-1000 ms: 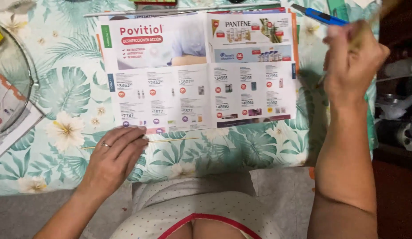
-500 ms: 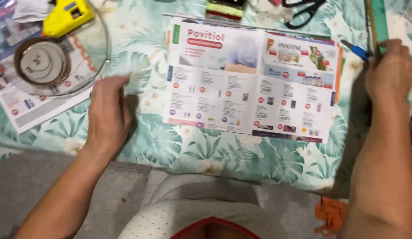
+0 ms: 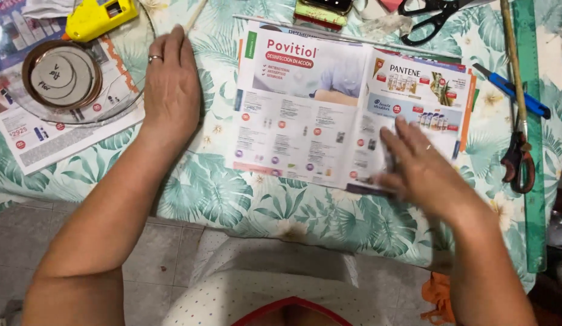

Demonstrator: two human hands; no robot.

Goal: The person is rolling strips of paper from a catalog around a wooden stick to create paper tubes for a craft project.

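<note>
We have open leaf-print cloth between our left hand [image 3: 171,84] and the open catalogue [image 3: 329,108]. Scissors [image 3: 430,18] crowd the far edge; pliers [image 3: 517,162], a blue cutter [image 3: 511,90] and a green ruler [image 3: 531,133] block the right side.

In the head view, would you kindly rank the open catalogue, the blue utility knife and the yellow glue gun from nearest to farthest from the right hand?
1. open catalogue: under the right hand.
2. blue utility knife: upper right, beside the green ruler.
3. yellow glue gun: far top left.
</note>
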